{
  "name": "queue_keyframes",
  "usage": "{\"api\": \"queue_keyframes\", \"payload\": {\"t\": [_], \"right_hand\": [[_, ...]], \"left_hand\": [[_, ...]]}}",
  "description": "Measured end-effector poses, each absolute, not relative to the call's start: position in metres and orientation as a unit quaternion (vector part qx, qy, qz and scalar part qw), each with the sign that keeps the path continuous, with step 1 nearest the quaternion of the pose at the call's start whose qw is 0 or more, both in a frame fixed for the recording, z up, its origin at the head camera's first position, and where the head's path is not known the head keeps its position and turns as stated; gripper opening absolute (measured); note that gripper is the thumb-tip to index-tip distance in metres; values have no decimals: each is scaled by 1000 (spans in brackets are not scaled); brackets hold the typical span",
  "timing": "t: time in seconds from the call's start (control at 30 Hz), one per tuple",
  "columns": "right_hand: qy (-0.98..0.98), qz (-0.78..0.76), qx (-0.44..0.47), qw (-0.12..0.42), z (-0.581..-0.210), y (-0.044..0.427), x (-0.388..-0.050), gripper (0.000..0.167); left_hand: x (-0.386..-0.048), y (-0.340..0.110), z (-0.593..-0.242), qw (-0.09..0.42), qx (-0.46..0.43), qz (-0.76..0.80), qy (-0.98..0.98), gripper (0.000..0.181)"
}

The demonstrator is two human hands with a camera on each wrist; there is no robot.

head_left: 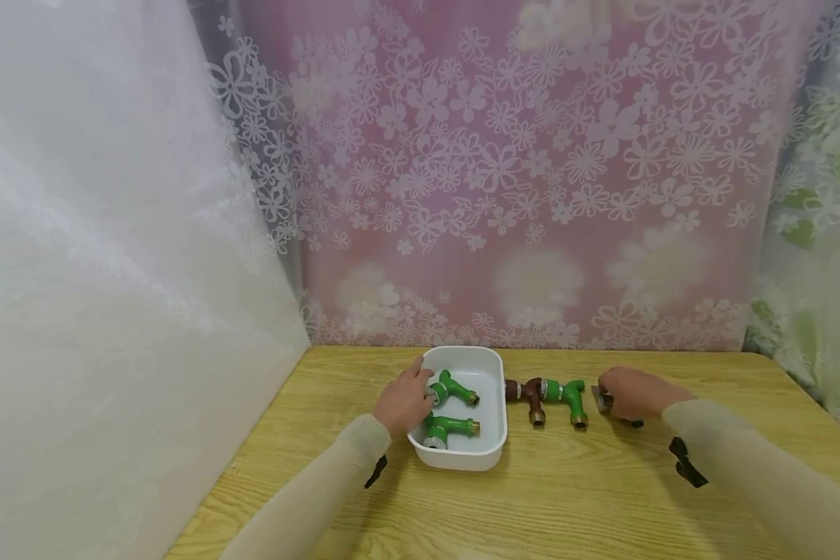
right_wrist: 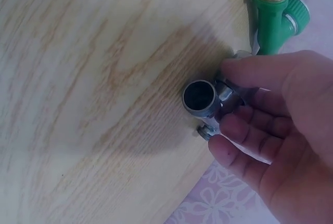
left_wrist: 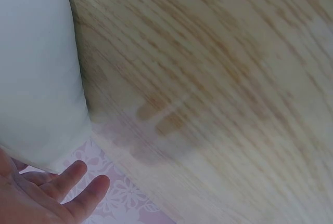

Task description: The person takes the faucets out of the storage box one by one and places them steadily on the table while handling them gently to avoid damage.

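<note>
My right hand [head_left: 638, 393] grips a silver metal tap [right_wrist: 200, 99] low over the table, thumb and fingers around its body; its open round end faces the camera in the right wrist view. Left of it on the table lie a green tap [head_left: 572, 400] with a brass threaded end and a dark brown tap [head_left: 534, 397]. A white plastic basin [head_left: 488, 459] holds two green taps, an upper tap [head_left: 455, 386] and a lower tap [head_left: 455, 426]. At the basin's left rim is my left hand [head_left: 404, 398], its fingers loosely extended in the left wrist view.
Everything stands on a wood-grain table [head_left: 532, 505]. Behind its back edge hangs a pink curtain with white flowers [head_left: 504, 194]. A pale sheet [head_left: 112, 272] hangs along the left side, and a greenish floral curtain [head_left: 822, 311] at the right.
</note>
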State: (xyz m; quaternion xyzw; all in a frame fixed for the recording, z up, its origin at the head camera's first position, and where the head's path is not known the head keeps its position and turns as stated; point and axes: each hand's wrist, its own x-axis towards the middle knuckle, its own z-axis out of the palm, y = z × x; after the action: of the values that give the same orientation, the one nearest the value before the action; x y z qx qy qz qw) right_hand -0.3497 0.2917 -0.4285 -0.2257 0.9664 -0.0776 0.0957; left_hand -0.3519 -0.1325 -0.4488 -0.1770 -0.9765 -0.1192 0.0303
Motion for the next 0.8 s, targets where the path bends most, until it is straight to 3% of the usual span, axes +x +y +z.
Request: {"api": "queue_keyframes", "payload": {"t": [0.53, 0.8], "right_hand": [[966, -80, -231, 79, -426, 280, -341, 6], [968, -61, -232, 67, -426, 279, -343, 14]], "left_hand": [[-351, -134, -449, 22, -179, -119, -976, 49], [-351, -133, -448, 28, -179, -111, -977, 49]]}}
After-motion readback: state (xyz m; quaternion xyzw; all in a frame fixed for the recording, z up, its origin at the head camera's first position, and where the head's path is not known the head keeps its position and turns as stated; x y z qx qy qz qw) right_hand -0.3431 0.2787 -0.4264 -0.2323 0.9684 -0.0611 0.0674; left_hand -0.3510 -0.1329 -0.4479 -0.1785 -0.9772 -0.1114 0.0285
